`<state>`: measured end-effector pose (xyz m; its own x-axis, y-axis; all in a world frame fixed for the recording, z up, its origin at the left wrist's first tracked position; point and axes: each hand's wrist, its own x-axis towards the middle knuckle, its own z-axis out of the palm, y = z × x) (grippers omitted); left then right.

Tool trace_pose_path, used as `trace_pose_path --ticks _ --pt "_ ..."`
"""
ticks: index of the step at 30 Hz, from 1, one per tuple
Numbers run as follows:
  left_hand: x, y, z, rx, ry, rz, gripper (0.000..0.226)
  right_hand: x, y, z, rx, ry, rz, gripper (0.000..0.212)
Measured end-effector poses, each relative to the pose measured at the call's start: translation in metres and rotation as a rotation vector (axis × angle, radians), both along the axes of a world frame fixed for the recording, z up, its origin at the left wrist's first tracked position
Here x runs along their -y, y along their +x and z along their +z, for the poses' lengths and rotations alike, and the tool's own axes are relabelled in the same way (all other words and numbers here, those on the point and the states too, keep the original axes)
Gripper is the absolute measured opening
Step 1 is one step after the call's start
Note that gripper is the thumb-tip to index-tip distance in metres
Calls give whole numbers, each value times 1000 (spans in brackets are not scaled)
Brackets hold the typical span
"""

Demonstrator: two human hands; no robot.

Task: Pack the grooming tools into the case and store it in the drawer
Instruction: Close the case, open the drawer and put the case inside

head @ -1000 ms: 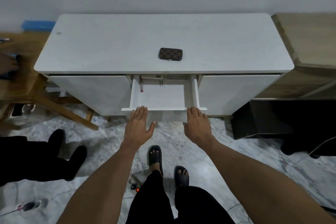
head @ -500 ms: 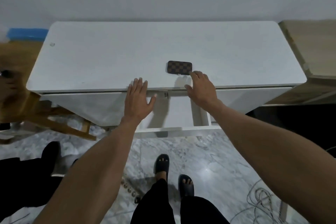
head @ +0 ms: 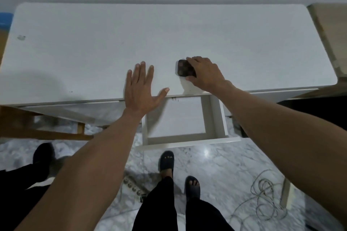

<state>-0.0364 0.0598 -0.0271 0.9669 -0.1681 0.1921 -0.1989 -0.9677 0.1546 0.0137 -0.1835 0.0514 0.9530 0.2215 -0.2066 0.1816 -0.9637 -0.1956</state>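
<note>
Right hand (head: 203, 73) now covers blurred case (head: 185, 68); grip unclear.

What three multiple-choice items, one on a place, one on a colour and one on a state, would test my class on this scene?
1. Where is the checkered case?
A. On the cabinet top
B. Inside the drawer
C. On the floor

2. What colour is the cabinet top?
A. Black
B. White
C. Red

3. What state is the drawer in?
A. Shut
B. Taken out and laid on the floor
C. Pulled open

Key:
1 A, the case lies on the top under the right hand, whose fingers curl over it.
2 B, the surface is plain white around the flat left hand.
3 C, the drawer's bare inside shows below the top's front edge.
</note>
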Motion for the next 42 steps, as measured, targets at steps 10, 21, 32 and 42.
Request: trace_pose_path --ticks 10,21,32,42 --pt "1 0 -1 -7 26 -5 95 6 -15 1 12 38 35 66" --pt "2 1 0 -118 48 -20 107 16 -93 -3 111 41 116 65" --pt "4 -3 2 -75 24 -18 104 18 -140 -59 -3 52 109 69" --pt "2 0 -14 96 57 27 94 -4 -110 -131 -198 12 85 63"
